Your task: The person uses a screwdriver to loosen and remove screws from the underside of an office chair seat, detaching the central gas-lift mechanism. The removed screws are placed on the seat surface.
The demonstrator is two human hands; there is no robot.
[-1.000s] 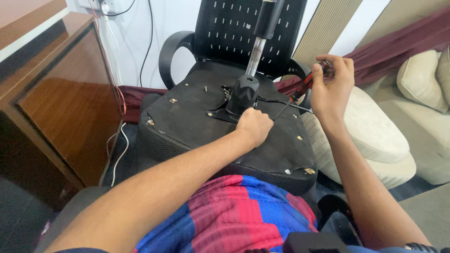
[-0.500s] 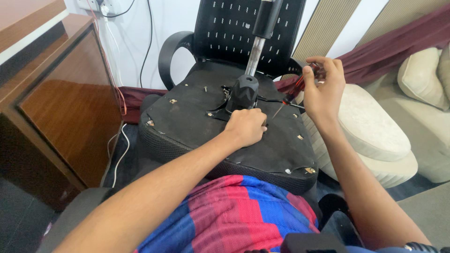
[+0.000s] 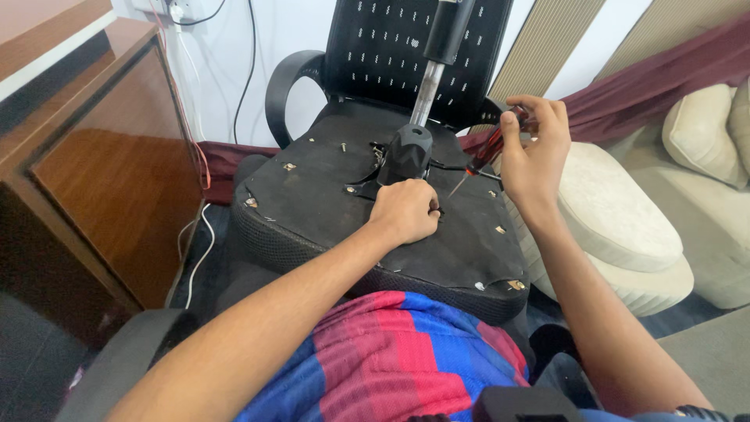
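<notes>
A black office chair lies tipped over in front of me, the underside of its seat (image 3: 312, 195) facing up. A black mechanism housing (image 3: 408, 152) with a metal gas cylinder (image 3: 426, 92) rises from the seat's middle. My left hand (image 3: 404, 211) is closed in a fist, resting on the seat base just in front of the housing; I cannot see anything in it. My right hand (image 3: 533, 152) holds a red-and-black screwdriver (image 3: 480, 160), its tip pointing down-left toward the seat near my left hand.
A wooden cabinet (image 3: 94, 172) stands at the left with cables (image 3: 199, 242) hanging beside it. A cream round pouf (image 3: 617, 227) and a cream sofa (image 3: 703, 133) sit at the right. Several screws (image 3: 516, 285) dot the seat's underside.
My right hand has come down and to the left with the screwdriver, bringing its tip closer to the seat. My left hand has slid slightly left and toward me.
</notes>
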